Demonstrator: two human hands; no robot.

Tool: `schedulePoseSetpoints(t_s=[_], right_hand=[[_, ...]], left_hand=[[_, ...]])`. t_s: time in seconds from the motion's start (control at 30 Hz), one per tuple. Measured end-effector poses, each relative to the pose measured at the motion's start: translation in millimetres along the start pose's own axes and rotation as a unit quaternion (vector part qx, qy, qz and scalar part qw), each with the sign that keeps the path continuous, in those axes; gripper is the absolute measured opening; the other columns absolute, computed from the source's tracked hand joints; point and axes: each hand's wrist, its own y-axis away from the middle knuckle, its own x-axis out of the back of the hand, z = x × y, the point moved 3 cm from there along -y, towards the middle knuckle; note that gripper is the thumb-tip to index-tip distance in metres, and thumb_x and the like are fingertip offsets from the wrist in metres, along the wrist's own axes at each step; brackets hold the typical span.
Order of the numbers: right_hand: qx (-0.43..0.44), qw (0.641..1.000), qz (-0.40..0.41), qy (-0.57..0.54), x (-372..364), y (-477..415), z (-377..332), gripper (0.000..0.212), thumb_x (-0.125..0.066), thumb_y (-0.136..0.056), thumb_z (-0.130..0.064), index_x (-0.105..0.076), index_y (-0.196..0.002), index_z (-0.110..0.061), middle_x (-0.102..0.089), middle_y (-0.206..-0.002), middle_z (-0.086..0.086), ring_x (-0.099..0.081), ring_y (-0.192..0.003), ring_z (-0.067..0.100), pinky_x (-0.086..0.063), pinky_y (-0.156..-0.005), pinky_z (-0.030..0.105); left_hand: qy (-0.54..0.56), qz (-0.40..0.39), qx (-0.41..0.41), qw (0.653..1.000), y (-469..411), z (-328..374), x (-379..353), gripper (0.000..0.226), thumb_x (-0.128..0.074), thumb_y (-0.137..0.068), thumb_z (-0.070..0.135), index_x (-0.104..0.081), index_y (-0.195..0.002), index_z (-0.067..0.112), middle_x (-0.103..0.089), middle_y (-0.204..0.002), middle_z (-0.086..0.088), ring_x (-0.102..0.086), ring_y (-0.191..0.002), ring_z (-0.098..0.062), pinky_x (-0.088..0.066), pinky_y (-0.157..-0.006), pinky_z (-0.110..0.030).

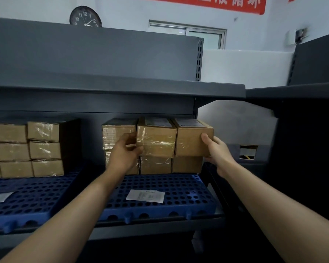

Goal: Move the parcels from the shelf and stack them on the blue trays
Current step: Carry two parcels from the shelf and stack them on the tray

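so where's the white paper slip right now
In the head view, the white paper slip lies flat on the right blue tray, just in front of the stacked parcels.

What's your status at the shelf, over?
Left hand grips middle top parcel. Right hand grips right top parcel. Both above blue tray. Paper slip on tray, clear of parcels.

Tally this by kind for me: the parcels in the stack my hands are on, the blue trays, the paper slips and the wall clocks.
parcels in that stack: 6
blue trays: 2
paper slips: 2
wall clock: 1
total: 11
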Motion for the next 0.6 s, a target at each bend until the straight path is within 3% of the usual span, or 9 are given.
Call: schedulePoseSetpoints(t_s=[0.17,0.33,0.47,0.6], right_hand=[[0.011,0.999,0.028,0.043,-2,-14,9,0.045,-0.058,-0.095,-0.032,-0.044,-0.134,-0.015,-0.056,-0.123,0.002,-0.054,-0.105,0.018,-0.05,-0.094,0.042],[0.033,0.996,0.039,0.076,-6,-28,14,0.043,-0.057,-0.096,-0.028,-0.045,-0.135,-0.013,-0.053,-0.122,0.002,-0.049,-0.104,0.015,-0.04,-0.082,0.032],[0.045,0.993,0.055,0.095,-10,-36,17,0.045,-0.057,-0.096,-0.028,-0.045,-0.137,-0.014,-0.055,-0.13,0.006,-0.051,-0.105,0.017,-0.044,-0.083,0.033],[0.044,0.993,0.055,0.097,-13,-43,21,0.048,-0.055,-0.097,-0.026,-0.042,-0.142,-0.017,-0.053,-0.134,0.007,-0.052,-0.109,0.019,-0.046,-0.087,0.035]], left_hand=[[-0.08,0.024,-0.039,0.996,-11,-6,-3,0.051,-0.071,-0.086,0.018,-0.054,-0.134,0.016,-0.06,-0.11,-0.002,-0.06,-0.1,-0.02,-0.043,-0.081,-0.028],[-0.22,0.073,-0.083,0.969,-23,-14,-5,0.052,-0.075,-0.081,0.027,-0.057,-0.128,0.015,-0.06,-0.112,-0.009,-0.058,-0.104,-0.027,-0.048,-0.084,-0.035],[-0.371,0.144,-0.129,0.908,-29,-10,-6,0.08,-0.077,-0.076,0.039,-0.038,-0.141,0.017,-0.036,-0.14,-0.018,-0.033,-0.13,-0.034,-0.029,-0.105,-0.049],[-0.46,0.101,-0.202,0.859,-42,-11,-7,0.091,-0.071,-0.08,0.043,-0.019,-0.153,0.027,-0.007,-0.161,-0.012,-0.004,-0.148,-0.031,-0.006,-0.113,-0.06]])
